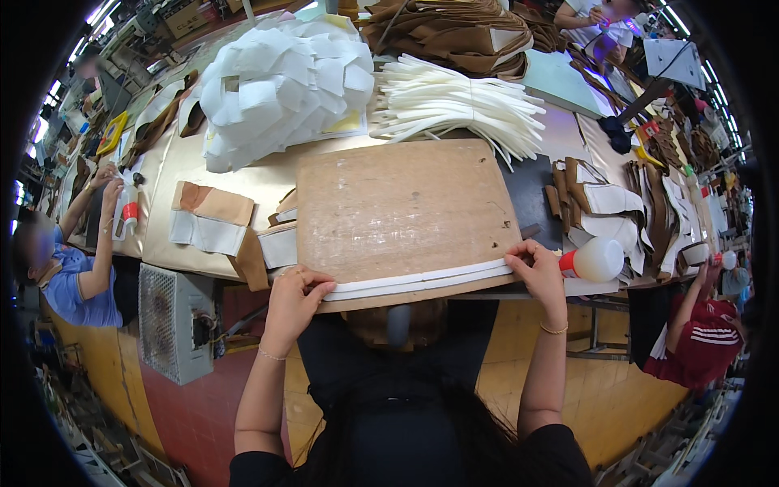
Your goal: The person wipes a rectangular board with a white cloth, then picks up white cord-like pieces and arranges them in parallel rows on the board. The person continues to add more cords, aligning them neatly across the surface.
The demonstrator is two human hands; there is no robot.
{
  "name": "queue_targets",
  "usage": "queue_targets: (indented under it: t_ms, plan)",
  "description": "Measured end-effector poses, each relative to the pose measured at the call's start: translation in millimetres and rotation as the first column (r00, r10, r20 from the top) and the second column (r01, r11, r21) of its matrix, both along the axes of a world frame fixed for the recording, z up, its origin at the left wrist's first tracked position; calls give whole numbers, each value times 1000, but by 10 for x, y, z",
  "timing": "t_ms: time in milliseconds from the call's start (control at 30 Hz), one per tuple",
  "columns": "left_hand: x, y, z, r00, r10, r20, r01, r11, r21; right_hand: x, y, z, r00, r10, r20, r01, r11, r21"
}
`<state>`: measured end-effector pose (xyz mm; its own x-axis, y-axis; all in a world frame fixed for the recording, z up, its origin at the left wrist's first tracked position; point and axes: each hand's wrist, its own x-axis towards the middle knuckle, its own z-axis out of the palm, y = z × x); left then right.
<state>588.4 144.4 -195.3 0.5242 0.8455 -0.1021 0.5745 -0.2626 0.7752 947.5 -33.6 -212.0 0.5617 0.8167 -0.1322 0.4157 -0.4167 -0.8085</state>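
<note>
A long white strip [422, 280] with a line along its length lies near the front edge of a worn brown board [398, 203]. My left hand [296, 294] pinches the strip's left end, thumb and fingers closed at the board's corner. At the right end, my right hand [539, 274] closes its fingertips on the same strip. Just beyond the right hand a translucent white bottle [600, 260] with a red band lies on its side. Left of the board are brown pieces with white backing [213, 213].
Behind the board sit a heap of white sheets [284, 89], a bundle of white strips [458, 101] and stacked brown pieces [446, 36]. More brown-and-white pieces [604, 203] lie at right. A metal box [174, 321] stands below the table at left. People work on both sides.
</note>
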Motion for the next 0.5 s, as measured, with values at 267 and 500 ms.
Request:
queue_targets:
  t_ms: [267, 500]
  plan:
    - [-13, -13, -99, 999, 24, 20, -25, 1000, 16, -11, -1, -10, 1000, -1, 3, 1, 1000, 23]
    - [0, -14, -63, 992, 116, 45, -113, 992, -56, -12, 1, -25, 1000, -16, -19, 17, 999, 42]
